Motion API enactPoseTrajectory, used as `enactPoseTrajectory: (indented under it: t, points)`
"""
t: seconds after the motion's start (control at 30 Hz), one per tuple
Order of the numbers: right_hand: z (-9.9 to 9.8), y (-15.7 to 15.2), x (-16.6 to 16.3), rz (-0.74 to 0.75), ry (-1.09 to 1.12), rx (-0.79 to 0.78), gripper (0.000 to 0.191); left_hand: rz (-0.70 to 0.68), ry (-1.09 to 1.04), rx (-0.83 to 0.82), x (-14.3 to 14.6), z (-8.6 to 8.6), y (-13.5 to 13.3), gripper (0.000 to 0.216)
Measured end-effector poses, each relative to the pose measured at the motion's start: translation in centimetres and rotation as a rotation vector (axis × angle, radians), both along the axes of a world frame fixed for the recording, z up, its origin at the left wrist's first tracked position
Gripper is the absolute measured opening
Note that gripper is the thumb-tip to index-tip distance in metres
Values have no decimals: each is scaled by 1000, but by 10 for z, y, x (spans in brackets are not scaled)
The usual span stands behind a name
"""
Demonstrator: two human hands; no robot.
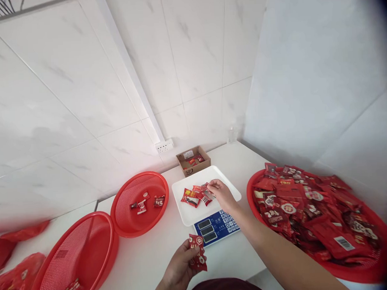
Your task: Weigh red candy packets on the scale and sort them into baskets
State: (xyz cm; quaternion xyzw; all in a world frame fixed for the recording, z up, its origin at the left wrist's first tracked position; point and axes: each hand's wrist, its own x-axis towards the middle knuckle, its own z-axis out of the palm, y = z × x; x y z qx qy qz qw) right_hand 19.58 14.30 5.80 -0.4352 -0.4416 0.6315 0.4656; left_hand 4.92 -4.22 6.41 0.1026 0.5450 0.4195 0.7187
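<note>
My right hand (221,194) reaches over the white tray of a digital scale (204,213), its fingers pinched on a small red packet among a few red snack packets (195,196) lying there. Low in front of me, my left hand (180,268) is closed on a red patterned pouch (198,257). The scale's blue keypad and display (217,227) face me.
A large red basket (323,218) heaped with red packets stands at the right. Two red mesh baskets, one (140,204) with three packets and one (73,259) nearer left, sit on the white table. A small cardboard box (193,160) is by the wall. Red bags (13,261) lie far left.
</note>
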Motion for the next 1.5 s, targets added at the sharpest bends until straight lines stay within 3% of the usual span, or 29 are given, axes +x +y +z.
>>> enactPoseTrajectory:
  t: [0.13,0.33,0.47,0.57,0.77,0.83,0.97,1.03,1.13,1.27,1.4,1.5]
  points:
    - [-15,-5,5,273,-307,13,26,-8,-1,15,1,1,1,40]
    - [-41,-24,13,372,-900,470,40,-33,19,-10,2,-2,2,40]
    - [-42,-26,5,469,-1091,517,49,-46,29,4,5,-1,6,39]
    - [-39,-30,6,502,-1112,533,47,-47,41,22,5,1,6,38]
    - [-22,-47,20,415,-908,474,43,-77,48,44,2,0,2,40]
    - [-14,-58,25,452,-723,345,48,-97,81,89,6,0,5,41]
    - [-3,-92,35,683,-206,-45,63,-161,254,236,25,0,17,44]
    - [-2,-111,39,704,9,-182,61,-226,324,324,37,1,23,42]
    - [-6,-129,46,602,176,-309,51,-355,394,419,48,2,26,32]
    - [-11,-134,61,401,158,-419,53,-539,481,445,51,-3,26,37]
    - [-14,-131,82,184,254,-514,49,-547,715,438,44,-11,27,37]
    - [-20,-132,93,108,355,-602,37,-500,967,488,25,-17,33,33]
